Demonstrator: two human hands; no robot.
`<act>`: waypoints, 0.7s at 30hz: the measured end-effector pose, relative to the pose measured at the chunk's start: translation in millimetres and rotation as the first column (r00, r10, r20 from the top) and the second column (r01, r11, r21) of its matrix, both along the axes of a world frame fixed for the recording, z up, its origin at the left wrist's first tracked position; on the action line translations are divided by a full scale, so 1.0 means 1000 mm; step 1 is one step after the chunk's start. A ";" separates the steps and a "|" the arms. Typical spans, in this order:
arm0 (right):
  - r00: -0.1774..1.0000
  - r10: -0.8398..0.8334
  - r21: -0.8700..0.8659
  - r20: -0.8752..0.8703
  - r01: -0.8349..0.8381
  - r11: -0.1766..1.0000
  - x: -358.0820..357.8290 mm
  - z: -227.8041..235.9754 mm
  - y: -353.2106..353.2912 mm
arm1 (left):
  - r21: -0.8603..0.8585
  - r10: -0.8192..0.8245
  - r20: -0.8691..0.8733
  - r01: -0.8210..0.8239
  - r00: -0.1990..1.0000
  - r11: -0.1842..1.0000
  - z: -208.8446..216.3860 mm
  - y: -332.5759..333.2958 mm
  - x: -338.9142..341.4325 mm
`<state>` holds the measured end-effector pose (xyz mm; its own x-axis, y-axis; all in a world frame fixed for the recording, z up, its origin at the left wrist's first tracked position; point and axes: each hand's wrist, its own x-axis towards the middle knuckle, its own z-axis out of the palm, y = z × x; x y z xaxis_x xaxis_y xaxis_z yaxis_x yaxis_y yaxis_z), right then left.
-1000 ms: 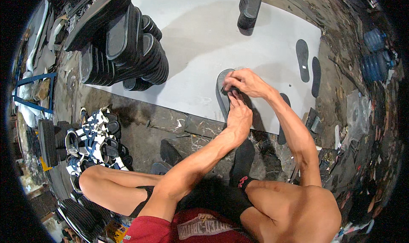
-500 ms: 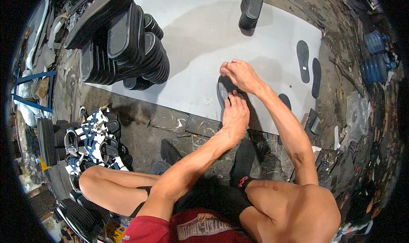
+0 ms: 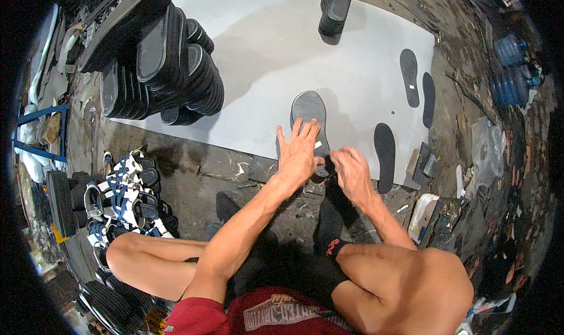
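A dark shoe sole point(image 3: 308, 107) lies near the front edge of the pale board, its rounded toe pointing away from me. My left hand point(image 3: 299, 150) is spread flat over its middle with the fingers apart, pressing on it. Beside the heel end, my right hand point(image 3: 352, 169) has its fingers curled together, tips close to the sole's right edge. Whether they pinch anything there is hidden. A small white label shows on the sole between the hands.
Tall stacks of black soles point(image 3: 161, 70) stand at the board's left, a smaller stack point(image 3: 336, 9) at its far edge. Loose thin insoles point(image 3: 385, 157) lie on the right of the white board point(image 3: 258, 70). White and blue sandals point(image 3: 132, 194) are piled on the floor at left.
My right hand has come from the toe end back to the heel side. My left hand has shifted left and spread flat, uncovering the toe. Another insole at right shows fully now.
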<state>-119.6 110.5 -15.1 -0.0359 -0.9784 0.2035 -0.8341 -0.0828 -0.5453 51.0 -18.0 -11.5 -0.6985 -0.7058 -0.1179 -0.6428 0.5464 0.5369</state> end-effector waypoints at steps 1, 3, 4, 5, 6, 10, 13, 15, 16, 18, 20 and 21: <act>0.999 -0.007 0.007 -0.035 0.007 1.000 0.004 0.003 0.016 | -0.039 0.019 -0.026 -0.020 0.999 0.999 0.000 -0.003 -0.001; 0.997 0.006 0.010 -0.078 -0.006 1.000 0.013 0.006 0.042 | -0.023 0.011 0.007 -0.011 1.000 1.000 0.003 -0.010 -0.007; 0.996 0.022 0.009 -0.085 -0.022 1.000 0.020 0.006 0.052 | -0.011 0.002 0.022 -0.002 1.000 1.000 0.006 -0.015 -0.012; 0.995 0.039 0.008 -0.092 -0.038 0.999 0.027 0.006 0.060 | -0.005 -0.021 0.062 0.021 0.998 1.000 0.009 -0.020 -0.019; 0.985 0.121 0.009 -0.126 -0.121 0.993 0.034 0.006 0.062 | -0.003 -0.041 0.102 0.042 0.994 0.999 0.012 -0.027 -0.027; 0.988 -0.066 -0.048 0.137 0.073 0.996 0.059 0.008 0.019 | -0.054 -0.191 0.107 0.198 0.976 0.979 0.003 -0.063 -0.038; 0.974 -0.128 -0.008 0.185 0.132 0.991 0.064 -0.011 -0.010 | -0.089 -0.280 0.200 0.302 0.939 0.949 -0.015 -0.084 -0.057; 0.974 -0.114 -0.004 0.197 0.117 0.993 0.063 -0.016 -0.016 | -0.040 -0.370 0.246 0.391 0.896 0.920 -0.011 -0.096 -0.067; 0.975 -0.120 -0.015 0.187 0.125 0.992 0.062 -0.018 -0.018 | -0.013 -0.413 0.269 0.432 0.870 0.902 -0.006 -0.100 -0.070; 0.978 -0.128 -0.040 0.167 0.136 0.990 0.061 -0.022 -0.024 | 0.004 -0.442 0.255 0.457 0.860 0.890 -0.003 -0.106 -0.070; 0.987 -0.116 0.007 0.111 0.116 0.993 0.059 -0.023 -0.030 | 0.022 -0.429 0.248 0.437 0.869 0.899 -0.005 -0.109 -0.072; 0.991 -0.109 0.033 0.083 0.106 0.994 0.060 -0.023 -0.031 | 0.034 -0.402 0.248 0.406 0.882 0.913 -0.009 -0.108 -0.074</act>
